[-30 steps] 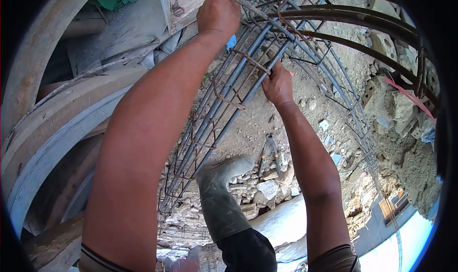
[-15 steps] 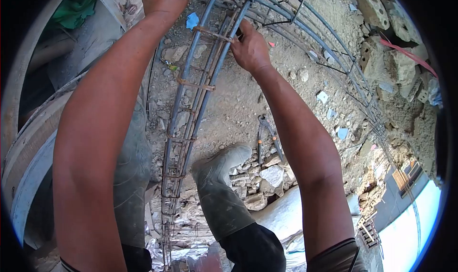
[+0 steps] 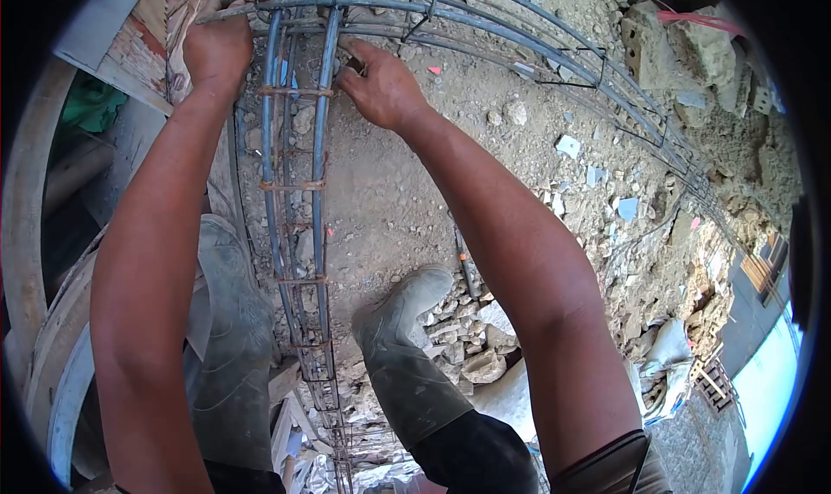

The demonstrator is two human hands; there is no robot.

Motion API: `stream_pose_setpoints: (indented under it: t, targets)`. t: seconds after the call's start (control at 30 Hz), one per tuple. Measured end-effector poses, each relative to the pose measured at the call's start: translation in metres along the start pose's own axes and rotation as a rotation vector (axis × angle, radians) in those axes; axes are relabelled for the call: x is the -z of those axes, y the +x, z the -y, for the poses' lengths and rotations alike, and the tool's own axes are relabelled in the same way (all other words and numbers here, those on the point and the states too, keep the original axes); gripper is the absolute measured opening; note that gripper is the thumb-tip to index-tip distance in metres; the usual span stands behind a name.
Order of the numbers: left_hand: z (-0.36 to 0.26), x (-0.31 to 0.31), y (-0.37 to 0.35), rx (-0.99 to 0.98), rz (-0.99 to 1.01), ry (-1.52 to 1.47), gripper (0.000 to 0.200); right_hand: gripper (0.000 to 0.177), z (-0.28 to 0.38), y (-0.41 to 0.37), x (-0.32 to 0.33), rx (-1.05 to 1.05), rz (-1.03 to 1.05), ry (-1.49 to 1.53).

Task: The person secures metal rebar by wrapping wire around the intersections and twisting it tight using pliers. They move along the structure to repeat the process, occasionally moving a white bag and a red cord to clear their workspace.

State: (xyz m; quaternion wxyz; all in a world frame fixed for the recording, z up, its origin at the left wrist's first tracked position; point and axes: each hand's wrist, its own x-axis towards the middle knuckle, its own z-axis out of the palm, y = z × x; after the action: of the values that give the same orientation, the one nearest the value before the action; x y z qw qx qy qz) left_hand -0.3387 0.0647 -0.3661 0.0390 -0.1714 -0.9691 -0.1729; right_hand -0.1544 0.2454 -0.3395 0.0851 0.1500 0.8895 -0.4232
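Note:
A long rebar cage (image 3: 322, 156) of bluish bars with rusty stirrups runs down the middle, and a second cage (image 3: 519, 28) crosses its top and curves off to the right. My left hand (image 3: 218, 51) is closed round a bar end at the left of the junction. Just right of the upright cage, below the crossing bars, is my right hand (image 3: 381, 85), its thumb and forefinger curled near a bar; what they hold, if anything, I cannot make out.
Pincers with dark and orange handles (image 3: 466, 264) lie on the ground, mostly behind my right forearm. My boots (image 3: 402, 321) stand beside the upright cage. Wooden boards (image 3: 143, 48) are at upper left, broken blocks (image 3: 684, 61) at upper right.
Both hands have shifted left and down in view. The upright cage's top has swung left, and more of the left hand and the crossing bars shows.

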Motion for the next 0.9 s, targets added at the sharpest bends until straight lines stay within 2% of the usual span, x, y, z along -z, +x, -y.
stream_pose_setpoints:
  t: [0.03, 0.07, 0.1, 0.17, 0.3, 0.37, 0.4, 0.47, 0.63, 0.7, 0.73, 0.77, 0.83, 0.87, 0.9]
  targets:
    - [-0.002, 0.0, -0.001, 0.055, 0.014, -0.048, 0.028, 0.051, 0.002, -0.002, 0.0, 0.013, -0.023, 0.034]
    - [-0.001, 0.003, 0.0, -0.091, 0.005, 0.042, 0.026, 0.051, 0.003, -0.005, 0.0, 0.026, -0.044, 0.068]
    - [-0.001, 0.004, 0.002, -0.091, 0.006, 0.041, 0.026, 0.051, 0.003, -0.007, 0.002, 0.026, -0.043, 0.067]
    - [-0.006, 0.019, 0.009, -0.359, 0.397, 0.465, 0.024, 0.051, 0.01, -0.009, 0.007, -0.011, -0.002, 0.039]
    - [-0.012, 0.034, 0.009, -0.458, 0.467, 0.443, 0.025, 0.05, 0.012, -0.004, 0.012, -0.054, 0.104, -0.022]
    - [-0.015, 0.037, 0.01, -0.382, 0.451, 0.19, 0.023, 0.047, 0.006, 0.0, 0.006, 0.002, -0.027, 0.01]
    - [-0.016, 0.039, 0.012, -0.38, 0.448, 0.192, 0.023, 0.047, 0.002, 0.003, 0.003, 0.006, -0.027, 0.011]
    - [-0.017, 0.042, 0.014, -0.535, 0.45, 0.318, 0.021, 0.044, 0.002, 0.007, -0.001, -0.038, 0.003, 0.022]
    - [-0.017, 0.033, 0.024, -0.558, 0.556, 0.386, 0.024, 0.039, -0.002, 0.009, -0.009, 0.011, -0.108, 0.126]
    - [-0.019, 0.024, 0.016, -0.301, 0.42, 0.23, 0.025, 0.038, 0.005, 0.004, -0.006, 0.006, -0.127, 0.149]
    - [-0.015, 0.018, 0.004, -0.2, 0.277, 0.048, 0.027, 0.037, 0.005, 0.002, -0.005, 0.007, -0.214, 0.152]
    - [-0.007, 0.015, 0.006, -0.195, 0.28, 0.054, 0.027, 0.036, 0.006, 0.001, -0.006, 0.004, -0.297, 0.156]
    - [-0.005, 0.01, 0.01, -0.323, 0.392, 0.102, 0.028, 0.036, 0.003, 0.001, -0.009, -0.007, -0.227, 0.223]
    - [-0.008, 0.011, 0.006, -0.242, 0.339, 0.045, 0.029, 0.037, 0.001, 0.002, -0.009, -0.014, -0.163, 0.287]
    - [-0.01, 0.012, 0.004, -0.244, 0.343, 0.044, 0.029, 0.037, -0.001, 0.004, -0.008, -0.017, -0.101, 0.352]
